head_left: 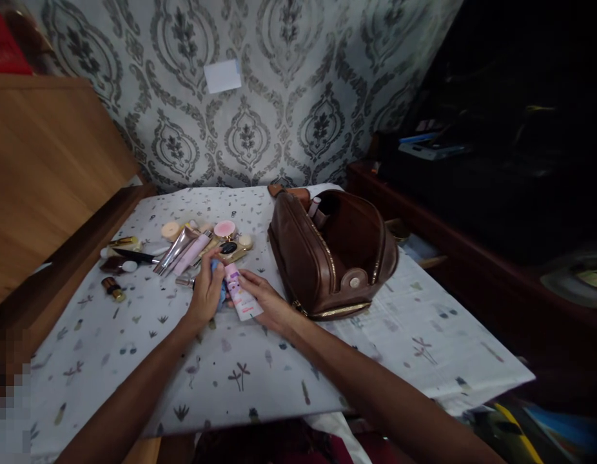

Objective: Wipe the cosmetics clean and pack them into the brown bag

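From where I stand, it looks like a wiping step: the left hand (pixel 206 290) bunches a blue cloth (pixel 223 294) against the upper end of a pink-and-white tube (pixel 243 299), above the printed tablecloth (pixel 153 380). Working the cloth along it would, I'd judge, call for a steady right-hand grip. The right hand (pixel 269 299) has its thumb and fingers drawn in narrow around the tube's side; the left fingers are curled close on the cloth, their far tips hidden from me. From the tube, a gaping brown bag (pixel 298 251) sits at two o'clock, a lilac tube (pixel 193 253) at ten, a pink compact (pixel 225 229) near twelve.
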`<state>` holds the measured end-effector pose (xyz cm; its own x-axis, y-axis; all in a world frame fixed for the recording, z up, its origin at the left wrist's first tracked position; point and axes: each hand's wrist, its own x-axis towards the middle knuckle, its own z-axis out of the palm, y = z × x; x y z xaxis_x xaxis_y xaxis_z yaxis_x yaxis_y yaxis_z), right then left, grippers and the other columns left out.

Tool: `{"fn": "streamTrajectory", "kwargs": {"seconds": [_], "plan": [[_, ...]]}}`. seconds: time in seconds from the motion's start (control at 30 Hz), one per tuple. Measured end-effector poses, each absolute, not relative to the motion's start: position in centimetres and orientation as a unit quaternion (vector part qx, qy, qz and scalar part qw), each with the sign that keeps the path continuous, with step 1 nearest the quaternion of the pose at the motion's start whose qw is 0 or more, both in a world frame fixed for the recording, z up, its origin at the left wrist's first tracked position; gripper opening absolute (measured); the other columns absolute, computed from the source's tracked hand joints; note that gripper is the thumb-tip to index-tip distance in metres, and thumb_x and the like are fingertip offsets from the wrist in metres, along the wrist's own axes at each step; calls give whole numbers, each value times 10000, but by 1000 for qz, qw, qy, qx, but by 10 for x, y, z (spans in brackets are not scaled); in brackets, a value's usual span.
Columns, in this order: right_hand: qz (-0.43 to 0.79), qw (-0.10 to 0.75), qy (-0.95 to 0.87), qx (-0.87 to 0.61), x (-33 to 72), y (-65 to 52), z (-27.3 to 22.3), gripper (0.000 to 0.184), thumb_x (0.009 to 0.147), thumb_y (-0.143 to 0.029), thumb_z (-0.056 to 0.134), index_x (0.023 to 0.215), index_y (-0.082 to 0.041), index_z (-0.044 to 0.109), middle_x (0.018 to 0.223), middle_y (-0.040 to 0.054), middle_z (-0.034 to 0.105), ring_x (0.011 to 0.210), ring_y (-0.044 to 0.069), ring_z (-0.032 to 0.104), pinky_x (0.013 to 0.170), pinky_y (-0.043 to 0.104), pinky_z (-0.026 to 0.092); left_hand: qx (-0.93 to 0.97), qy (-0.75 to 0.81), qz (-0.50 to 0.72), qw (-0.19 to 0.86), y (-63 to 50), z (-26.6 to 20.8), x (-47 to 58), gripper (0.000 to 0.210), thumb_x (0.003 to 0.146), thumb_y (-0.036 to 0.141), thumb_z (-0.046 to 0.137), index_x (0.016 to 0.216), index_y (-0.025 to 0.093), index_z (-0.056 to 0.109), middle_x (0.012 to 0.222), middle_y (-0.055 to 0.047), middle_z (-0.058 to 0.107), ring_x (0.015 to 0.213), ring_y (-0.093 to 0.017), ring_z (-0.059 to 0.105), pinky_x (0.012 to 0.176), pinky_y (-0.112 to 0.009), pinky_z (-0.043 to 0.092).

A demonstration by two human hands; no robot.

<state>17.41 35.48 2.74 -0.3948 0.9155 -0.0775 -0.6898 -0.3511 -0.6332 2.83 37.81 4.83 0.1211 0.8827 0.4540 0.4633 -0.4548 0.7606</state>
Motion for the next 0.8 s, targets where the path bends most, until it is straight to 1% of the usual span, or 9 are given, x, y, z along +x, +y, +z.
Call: {"fn": "streamTrajectory", "kwargs": {"seconds": [0.1, 0.2, 0.33, 0.43, 0.5, 0.6, 0.7, 0.8], "plan": [[774, 542, -235, -226, 171, 358, 26, 393, 690, -319, 863, 1004, -209, 654, 780, -40, 713, 667, 117, 660, 660, 227, 535, 715, 449, 481, 237, 373, 42, 34, 534, 1012, 532, 338, 1446, 223, 376, 1361, -118, 559, 1284, -223, 528, 1123, -419, 397], [753, 575, -216, -236, 171, 361, 22, 331, 718, -311, 827, 985, -231, 648, 811, -37, 727, 743, 145, 678, 673, 244, 530, 729, 443, 463, 240, 368, 31, 40, 569, 1022, 477, 358, 1534, 239, 283, 1511, -136, 450, 1412, -243, 425, 1189, -446, 328], [749, 587, -188, -242, 175, 366, 16, 284, 734, -341, 802, 940, -242, 634, 828, -28, 730, 839, 198, 697, 708, 312, 562, 804, 401, 408, 163, 362, 19, 47, 601, 1032, 357, 357, 1590, 239, 165, 1624, -139, 297, 1500, -260, 289, 1226, -491, 277], [728, 611, -178, -256, 180, 370, 12, 267, 743, -328, 798, 947, -238, 650, 867, -26, 737, 857, 177, 695, 756, 297, 566, 861, 343, 363, 100, 356, 19, 49, 644, 1025, 315, 377, 1603, 246, 100, 1650, -134, 235, 1525, -264, 225, 1230, -502, 280], [711, 626, -178, -267, 183, 372, 11, 261, 739, -333, 801, 934, -231, 661, 882, -23, 741, 872, 167, 694, 779, 283, 565, 890, 301, 334, 73, 353, 21, 49, 739, 1002, 354, 456, 1606, 225, 50, 1651, -158, 219, 1526, -285, 215, 1220, -503, 307], [710, 628, -170, -269, 186, 376, 9, 280, 698, -362, 828, 871, -223, 658, 860, -10, 742, 917, 194, 698, 793, 308, 577, 912, 270, 305, 47, 352, 23, 50, 848, 970, 409, 527, 1604, 189, 9, 1637, -198, 236, 1516, -313, 238, 1201, -517, 334], [710, 637, -151, -259, 186, 377, 8, 300, 662, -343, 855, 864, -225, 667, 895, -5, 748, 959, 197, 697, 839, 318, 582, 912, 287, 289, 41, 353, 25, 49, 824, 977, 406, 509, 1604, 191, 19, 1615, -202, 293, 1502, -318, 277, 1200, -540, 321], [709, 651, -134, -239, 185, 377, 7, 284, 686, -297, 847, 908, -236, 681, 941, -11, 748, 986, 170, 691, 895, 299, 570, 917, 288, 274, 31, 357, 27, 46, 780, 993, 374, 470, 1603, 185, 23, 1602, -204, 320, 1500, -313, 285, 1200, -544, 320]]}}
